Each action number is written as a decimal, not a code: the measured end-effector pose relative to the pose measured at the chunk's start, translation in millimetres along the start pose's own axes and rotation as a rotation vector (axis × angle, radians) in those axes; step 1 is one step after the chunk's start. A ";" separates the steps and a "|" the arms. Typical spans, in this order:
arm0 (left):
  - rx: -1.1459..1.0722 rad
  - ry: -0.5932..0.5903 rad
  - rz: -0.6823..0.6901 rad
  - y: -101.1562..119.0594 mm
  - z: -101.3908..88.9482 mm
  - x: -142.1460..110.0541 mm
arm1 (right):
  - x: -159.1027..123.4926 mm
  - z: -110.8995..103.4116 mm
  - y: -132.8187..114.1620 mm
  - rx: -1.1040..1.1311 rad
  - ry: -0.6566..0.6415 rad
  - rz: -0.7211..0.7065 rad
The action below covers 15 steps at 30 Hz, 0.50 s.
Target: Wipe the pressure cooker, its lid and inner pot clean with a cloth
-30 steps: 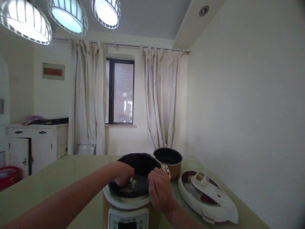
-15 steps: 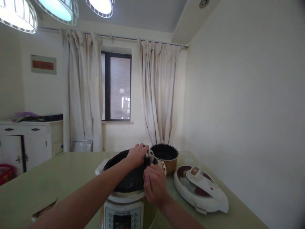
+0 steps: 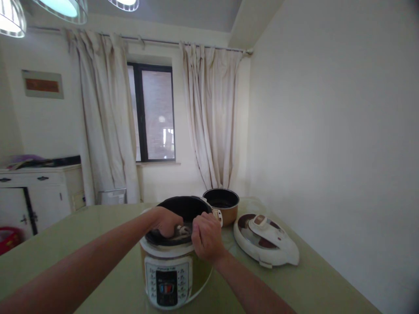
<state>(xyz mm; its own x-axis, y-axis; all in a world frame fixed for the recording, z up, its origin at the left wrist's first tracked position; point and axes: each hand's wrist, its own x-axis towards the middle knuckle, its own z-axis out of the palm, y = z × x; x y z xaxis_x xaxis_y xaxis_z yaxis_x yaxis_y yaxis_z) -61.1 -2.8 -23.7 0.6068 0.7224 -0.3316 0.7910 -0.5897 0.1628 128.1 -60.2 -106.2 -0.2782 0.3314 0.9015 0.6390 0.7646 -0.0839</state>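
Observation:
A white electric pressure cooker point(image 3: 183, 279) stands on the table with its black inside showing. My left hand point(image 3: 166, 223) reaches down into it, closed on what looks like a crumpled pale cloth point(image 3: 183, 230), most of it hidden by the hand and the shadow. My right hand point(image 3: 207, 235) is wrapped round the cooker's right rim, near the side handle. Behind and to the right sits an inner pot point(image 3: 231, 214), dark inside and golden-brown outside. The cooker's lid point(image 3: 271, 244), white and brown, lies flat to the right of my right hand.
The pale green table point(image 3: 108, 266) runs out to both sides, with its right edge along the plain wall point(image 3: 327, 131). A white cable curves by the cooker's base. Farther back are curtains point(image 3: 212, 117), a window, a white cabinet point(image 3: 49, 187) and a red basket point(image 3: 11, 239).
My left hand went from inside the cooker up to its far right rim with the cloth, then back down inside. My right hand stays on the rim. The view has shifted.

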 end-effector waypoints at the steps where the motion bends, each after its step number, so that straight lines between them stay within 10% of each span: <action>1: 0.032 -0.041 -0.025 -3.3 -4.1 -5.0 | 0.0 -0.1 -0.5 -0.005 -0.006 0.006; 5: 0.213 -0.020 -0.171 -8.4 -9.3 -8.3 | 0.1 0.4 -0.6 -0.016 -0.038 0.026; 15: 0.330 0.510 -0.250 21.3 -5.1 45.9 | -1.4 4.7 2.4 -0.057 -0.033 0.006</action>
<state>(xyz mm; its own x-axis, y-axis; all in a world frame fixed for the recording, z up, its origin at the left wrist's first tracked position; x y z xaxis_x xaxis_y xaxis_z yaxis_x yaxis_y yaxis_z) -16.0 19.6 -30.7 0.4332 0.8845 0.1731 0.8966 -0.4034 -0.1827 126.6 -56.2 -109.7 -0.2974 0.3543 0.8866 0.6801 0.7304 -0.0638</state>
